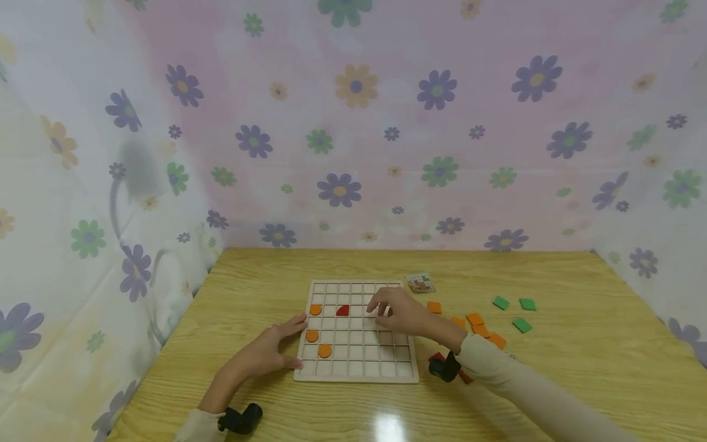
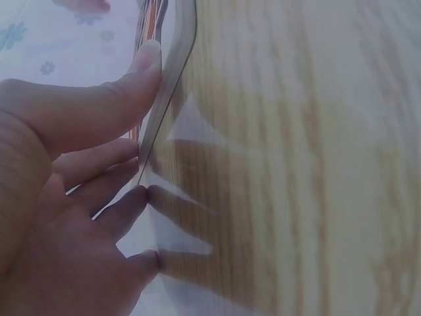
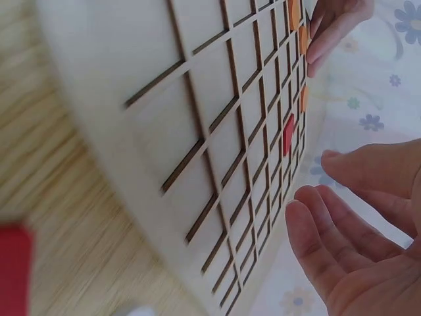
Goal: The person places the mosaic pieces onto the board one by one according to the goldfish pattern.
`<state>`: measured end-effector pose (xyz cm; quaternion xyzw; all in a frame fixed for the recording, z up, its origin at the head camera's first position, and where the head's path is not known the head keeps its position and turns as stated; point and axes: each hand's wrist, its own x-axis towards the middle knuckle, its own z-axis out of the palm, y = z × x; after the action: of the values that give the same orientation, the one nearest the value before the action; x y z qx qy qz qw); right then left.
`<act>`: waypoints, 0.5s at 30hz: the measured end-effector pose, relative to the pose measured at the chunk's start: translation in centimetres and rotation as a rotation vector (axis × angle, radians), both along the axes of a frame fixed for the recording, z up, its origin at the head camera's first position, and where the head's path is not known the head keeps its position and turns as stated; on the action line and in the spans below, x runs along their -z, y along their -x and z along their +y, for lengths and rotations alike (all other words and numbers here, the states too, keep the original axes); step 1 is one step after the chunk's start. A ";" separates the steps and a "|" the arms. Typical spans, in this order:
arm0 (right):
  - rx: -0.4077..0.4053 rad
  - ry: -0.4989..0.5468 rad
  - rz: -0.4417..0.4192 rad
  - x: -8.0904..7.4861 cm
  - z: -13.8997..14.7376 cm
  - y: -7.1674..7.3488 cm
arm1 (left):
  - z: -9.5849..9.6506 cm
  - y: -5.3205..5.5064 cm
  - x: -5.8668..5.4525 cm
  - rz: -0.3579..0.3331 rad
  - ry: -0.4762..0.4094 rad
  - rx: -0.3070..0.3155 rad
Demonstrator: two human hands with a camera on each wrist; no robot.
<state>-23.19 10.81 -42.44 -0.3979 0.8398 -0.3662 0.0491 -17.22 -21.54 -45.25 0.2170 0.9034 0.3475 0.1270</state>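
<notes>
The grid board (image 1: 356,353), set nearer the left edge of the table (image 1: 276,276) than the right, is touched at its left edge by the left hand (image 1: 267,350), spread wide. The right hand (image 1: 402,311) is held over the board, thumb and fingertips narrowly parted. Three orange discs (image 1: 324,351) and a red piece (image 1: 343,310) are seated in its left half.

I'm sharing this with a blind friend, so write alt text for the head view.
The left hand touches the left edge of a gridded board while the right hand hovers over its right side. The board holds three orange discs and one red piece; orange tiles and green tiles lie to its right.
</notes>
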 end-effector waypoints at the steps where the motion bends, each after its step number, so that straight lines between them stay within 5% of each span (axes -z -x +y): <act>1: 0.001 0.006 0.003 0.0 0.4 -0.1 | 0.0 0.0 0.0 -0.002 -0.001 0.000; 15: 0.046 0.001 0.053 -0.4 5.9 -2.4 | 0.0 -0.1 -0.2 0.006 0.011 -0.002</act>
<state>-20.78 16.76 -42.01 -0.3879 0.8496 -0.3569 0.0180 -17.13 -21.50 -45.08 0.2164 0.9058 0.3422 0.1251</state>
